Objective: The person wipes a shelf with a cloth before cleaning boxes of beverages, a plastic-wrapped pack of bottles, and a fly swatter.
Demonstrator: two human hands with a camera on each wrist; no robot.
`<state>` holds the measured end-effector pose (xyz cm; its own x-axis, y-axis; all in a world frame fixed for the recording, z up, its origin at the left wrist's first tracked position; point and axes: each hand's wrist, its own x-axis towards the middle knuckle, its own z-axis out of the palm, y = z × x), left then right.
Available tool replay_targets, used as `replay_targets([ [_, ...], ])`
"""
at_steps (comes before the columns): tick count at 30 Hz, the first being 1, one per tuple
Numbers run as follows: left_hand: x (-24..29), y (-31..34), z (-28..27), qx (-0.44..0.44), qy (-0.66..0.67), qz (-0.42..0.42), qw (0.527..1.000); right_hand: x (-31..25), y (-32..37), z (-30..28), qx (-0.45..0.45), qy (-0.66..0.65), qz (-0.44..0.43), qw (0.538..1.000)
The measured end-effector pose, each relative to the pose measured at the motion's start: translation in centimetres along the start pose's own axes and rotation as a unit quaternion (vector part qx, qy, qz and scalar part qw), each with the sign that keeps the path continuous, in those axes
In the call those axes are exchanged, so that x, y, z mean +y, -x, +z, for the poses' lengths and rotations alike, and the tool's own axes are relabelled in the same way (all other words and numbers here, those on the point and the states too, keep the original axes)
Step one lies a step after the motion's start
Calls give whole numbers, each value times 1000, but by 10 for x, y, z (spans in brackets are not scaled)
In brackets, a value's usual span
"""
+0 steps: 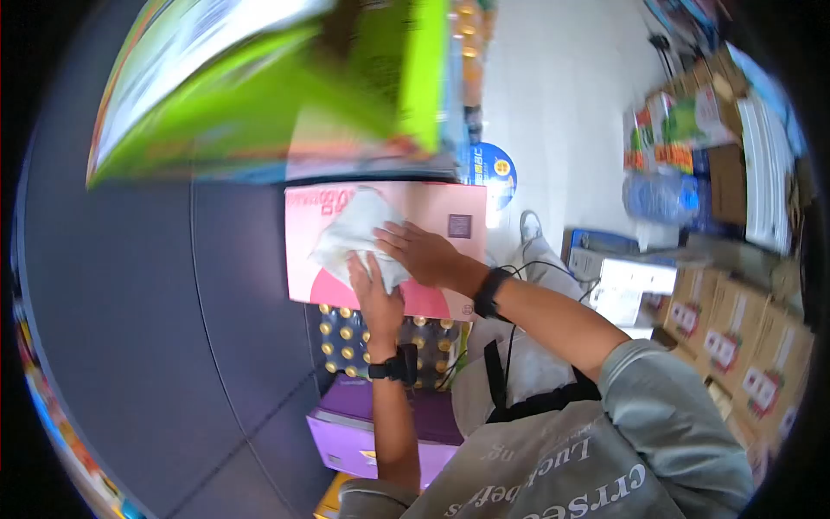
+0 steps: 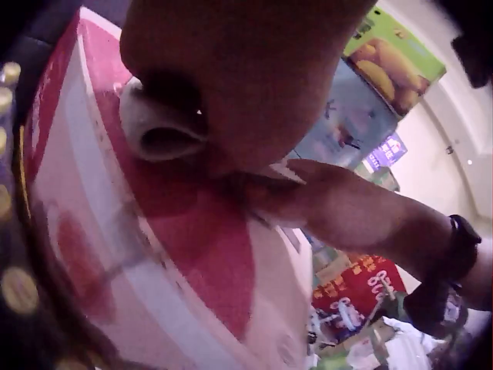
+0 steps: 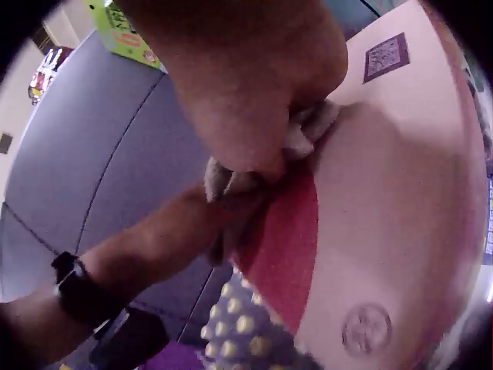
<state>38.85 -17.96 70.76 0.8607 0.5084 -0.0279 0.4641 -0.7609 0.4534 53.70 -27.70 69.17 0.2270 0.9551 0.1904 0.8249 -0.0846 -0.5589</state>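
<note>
Presently, a white cloth (image 1: 356, 223) is pressed against the pink box (image 1: 437, 208), nearer its left edge, by the left hand (image 1: 378, 298) and right hand (image 1: 422, 254), fingers extended, unclenched.

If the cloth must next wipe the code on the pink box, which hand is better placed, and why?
Probably the right hand: it lies nearer the code and touches the cloth. The left hand touches it too, but farther away.

A rumpled whitish cloth (image 1: 363, 214) lies beneath the left hand (image 1: 379, 304) and right hand (image 1: 424, 254) on a pink box (image 1: 464, 258)
</note>
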Motion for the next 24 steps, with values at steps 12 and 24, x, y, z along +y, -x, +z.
replay_targets([
  [12, 127, 5, 54, -108, -16, 145, 983, 18, 139, -75, 89, -8, 196, 976],
  [24, 142, 21, 45, -166, -56, 123, 977, 76, 173, -107, -121, -337, 294, 886],
])
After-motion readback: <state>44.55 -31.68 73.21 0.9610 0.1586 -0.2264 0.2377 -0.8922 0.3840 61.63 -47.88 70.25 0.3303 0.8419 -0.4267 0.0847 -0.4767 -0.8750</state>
